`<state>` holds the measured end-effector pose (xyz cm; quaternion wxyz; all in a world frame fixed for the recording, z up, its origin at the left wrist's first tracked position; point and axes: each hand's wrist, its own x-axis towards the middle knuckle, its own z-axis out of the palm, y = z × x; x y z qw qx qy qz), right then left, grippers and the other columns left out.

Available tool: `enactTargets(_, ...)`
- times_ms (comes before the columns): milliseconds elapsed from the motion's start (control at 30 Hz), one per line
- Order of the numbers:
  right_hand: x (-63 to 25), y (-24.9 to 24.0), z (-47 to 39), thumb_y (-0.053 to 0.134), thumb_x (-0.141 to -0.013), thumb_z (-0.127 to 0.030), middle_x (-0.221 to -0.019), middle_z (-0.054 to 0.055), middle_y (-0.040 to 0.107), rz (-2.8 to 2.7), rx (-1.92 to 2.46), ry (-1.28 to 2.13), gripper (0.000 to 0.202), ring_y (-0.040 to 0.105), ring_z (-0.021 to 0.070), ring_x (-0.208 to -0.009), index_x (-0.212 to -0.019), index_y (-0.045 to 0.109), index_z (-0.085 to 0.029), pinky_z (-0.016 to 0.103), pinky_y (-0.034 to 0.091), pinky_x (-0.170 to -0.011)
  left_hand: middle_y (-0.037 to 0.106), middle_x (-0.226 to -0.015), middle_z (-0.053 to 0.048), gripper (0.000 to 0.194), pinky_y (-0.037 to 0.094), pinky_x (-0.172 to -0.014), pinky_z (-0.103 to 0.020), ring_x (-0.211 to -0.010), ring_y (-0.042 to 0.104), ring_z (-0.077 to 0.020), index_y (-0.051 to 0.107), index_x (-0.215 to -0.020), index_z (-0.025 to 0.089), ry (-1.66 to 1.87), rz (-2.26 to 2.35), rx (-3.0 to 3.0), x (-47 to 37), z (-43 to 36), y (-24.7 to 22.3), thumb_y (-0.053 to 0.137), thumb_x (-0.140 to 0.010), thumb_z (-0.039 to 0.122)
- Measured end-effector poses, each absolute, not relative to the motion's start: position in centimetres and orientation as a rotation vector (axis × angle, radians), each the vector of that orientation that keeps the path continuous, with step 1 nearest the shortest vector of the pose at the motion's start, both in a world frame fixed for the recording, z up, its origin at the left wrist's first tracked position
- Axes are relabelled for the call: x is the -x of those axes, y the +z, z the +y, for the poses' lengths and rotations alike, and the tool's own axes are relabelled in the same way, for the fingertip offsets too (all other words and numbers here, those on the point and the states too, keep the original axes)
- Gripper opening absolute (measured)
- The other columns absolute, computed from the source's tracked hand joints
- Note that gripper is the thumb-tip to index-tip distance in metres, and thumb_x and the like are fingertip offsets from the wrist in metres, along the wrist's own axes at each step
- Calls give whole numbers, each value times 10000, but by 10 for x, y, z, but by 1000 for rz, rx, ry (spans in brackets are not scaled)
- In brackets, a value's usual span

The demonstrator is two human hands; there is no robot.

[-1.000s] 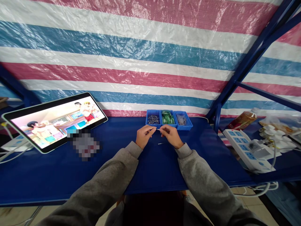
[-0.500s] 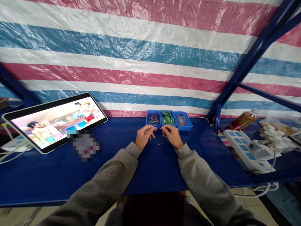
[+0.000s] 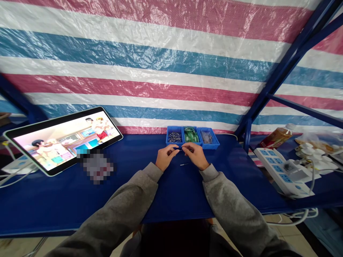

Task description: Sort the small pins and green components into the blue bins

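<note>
My left hand (image 3: 165, 157) is closed in a pinch, thumb against fingers, just in front of the blue bins. Facing it, my right hand (image 3: 197, 156) pinches too, the fingertips of both hands nearly meeting. A small thin piece seems to sit between them, too tiny to make out. On the table below lies a thin, pale, pin-like piece (image 3: 184, 164). Three small blue bins stand behind the hands: the left bin (image 3: 168, 137) has thin metal pieces, the middle one has green pieces (image 3: 190, 135), and the right one has clear plastic pieces (image 3: 206, 137).
A tablet (image 3: 66, 141) playing a cartoon leans at the left, with a blurred-out item (image 3: 98, 167) beside it. At the right are a white power strip (image 3: 281, 171), a drink bottle (image 3: 277, 137) and white plastic parts (image 3: 312, 153). Striped sheeting (image 3: 171, 71) hangs behind the blue table (image 3: 128, 210).
Both hands have drawn slightly closer together, and their fingers have folded into tighter pinches. The pin-like piece on the table and the bins have stayed put.
</note>
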<state>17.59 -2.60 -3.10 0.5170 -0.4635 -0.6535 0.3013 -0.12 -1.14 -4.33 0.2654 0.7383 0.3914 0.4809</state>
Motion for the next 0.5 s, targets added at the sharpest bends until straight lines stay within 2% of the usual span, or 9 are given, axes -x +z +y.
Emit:
enactTargets(133, -175, -32, -26, 604, -823, -400, -704, 23, 629, -1695, 1081, 736, 219, 592, 142, -555, -777, 646, -190, 263, 488, -536, 584, -546, 30, 290, 419, -550, -217, -489, 516, -104, 668, -928, 167, 1284, 1045, -1933, 1, -13, -41, 596, -845, 436)
enactTargets(267, -174, -31, -28, 582, -850, -406, -636, 3, 616, -1798, 1096, 746, 235, 587, 137, -534, -762, 630, -193, 253, 467, -543, 554, -512, 44, 264, 399, -534, -214, -466, 486, -96, 654, -903, 170, 1296, 1047, -1920, 0, -17, -38, 590, -848, 420)
enactTargets(500, -177, -29, -26, 451, -917, -356, -578, -19, 565, -1758, 1287, 599, 294, 549, 126, -520, -726, 600, -190, 238, 415, -570, 499, -491, 51, 294, 392, -525, -220, -456, 467, -102, 651, -913, 174, 1404, 1137, -1863, -4, 3, -33, 531, -888, 441)
